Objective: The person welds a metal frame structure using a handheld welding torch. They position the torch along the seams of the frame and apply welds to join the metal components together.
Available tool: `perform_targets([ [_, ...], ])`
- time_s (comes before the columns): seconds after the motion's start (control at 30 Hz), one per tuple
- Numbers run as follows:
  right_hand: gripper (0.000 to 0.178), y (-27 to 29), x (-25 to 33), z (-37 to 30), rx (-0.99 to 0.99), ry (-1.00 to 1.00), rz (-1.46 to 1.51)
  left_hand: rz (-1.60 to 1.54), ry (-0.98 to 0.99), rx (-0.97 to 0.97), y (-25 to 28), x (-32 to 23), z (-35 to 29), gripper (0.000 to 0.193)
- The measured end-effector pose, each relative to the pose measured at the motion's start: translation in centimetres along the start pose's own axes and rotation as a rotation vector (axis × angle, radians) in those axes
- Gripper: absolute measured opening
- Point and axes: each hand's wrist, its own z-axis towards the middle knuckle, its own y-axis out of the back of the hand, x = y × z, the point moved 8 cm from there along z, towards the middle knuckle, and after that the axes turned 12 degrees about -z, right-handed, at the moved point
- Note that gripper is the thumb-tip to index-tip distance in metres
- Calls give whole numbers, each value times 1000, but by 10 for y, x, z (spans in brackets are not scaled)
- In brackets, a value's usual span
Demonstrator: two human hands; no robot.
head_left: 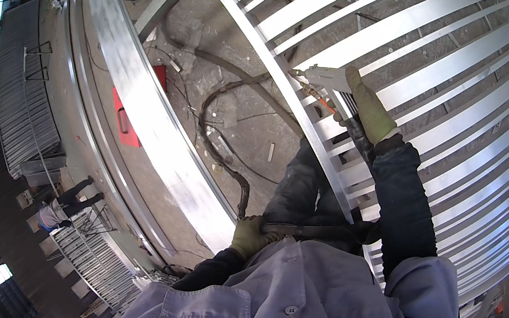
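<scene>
A grey pistol-shaped tool (325,76) sits against a long silvery metal rail (313,128), nozzle pointing left, its length running crosswise to the rail. The right hand (370,111), in an olive glove, is wrapped closed around the tool's grip, arm stretched forward. The left hand (250,236), also gloved, lies far back near the body, closed around a thick dark hose (227,161) that loops over the concrete floor (254,118). Parallel metal slats (468,87) fan out to the right; a red block (125,124) lies left.
</scene>
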Motion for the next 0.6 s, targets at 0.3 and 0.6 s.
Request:
perform_targets([
  [0.3, 100, -1, 14, -6, 2, 28, 32, 3, -39, -45, -1, -5, -6, 62],
  [0.6, 100, 2, -1, -1, 48, -25, 40, -47, 48, 10, -11, 7, -10, 78],
])
